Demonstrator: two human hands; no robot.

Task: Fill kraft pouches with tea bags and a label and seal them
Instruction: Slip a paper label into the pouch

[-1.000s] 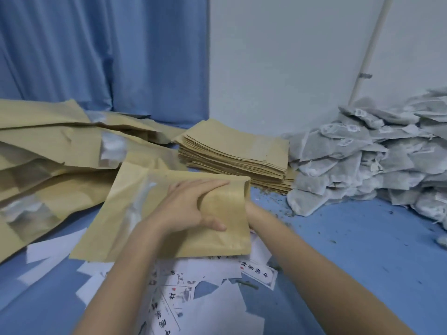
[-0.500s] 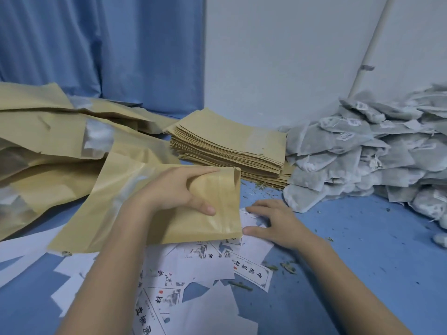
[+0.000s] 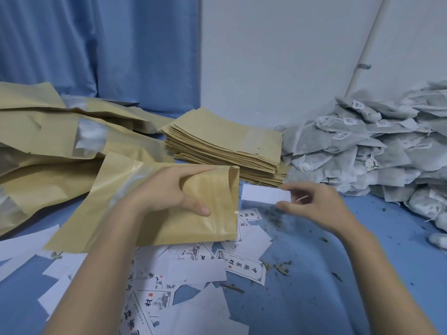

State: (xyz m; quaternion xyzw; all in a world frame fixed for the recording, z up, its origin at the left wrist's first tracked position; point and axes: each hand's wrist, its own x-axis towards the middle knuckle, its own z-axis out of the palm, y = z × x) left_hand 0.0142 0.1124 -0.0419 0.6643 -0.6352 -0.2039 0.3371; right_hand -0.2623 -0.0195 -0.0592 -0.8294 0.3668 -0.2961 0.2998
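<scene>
My left hand (image 3: pixel 169 192) grips a kraft pouch (image 3: pixel 212 228) near its open mouth, which faces right; the pouch lies slanted over the blue surface. My right hand (image 3: pixel 312 204) pinches a white paper label (image 3: pixel 263 193) just right of the pouch mouth, the label's blank side facing me. More printed and blank labels (image 3: pixel 244 265) are scattered below the pouch. A stack of flat empty kraft pouches (image 3: pixel 225 141) sits behind. A heap of grey tea bags (image 3: pixel 377 151) is piled at the right.
Filled kraft pouches with clear windows (image 3: pixel 60 141) are heaped at the left. A blue curtain (image 3: pixel 96 44) and a white wall stand behind. A white pipe (image 3: pixel 362 59) leans at the right. Loose tea crumbs (image 3: pixel 278 218) dot the blue surface.
My right hand came out from behind the pouch, took a label off the surface and lifted it up to the pouch mouth. My left hand kept its grip on the pouch.
</scene>
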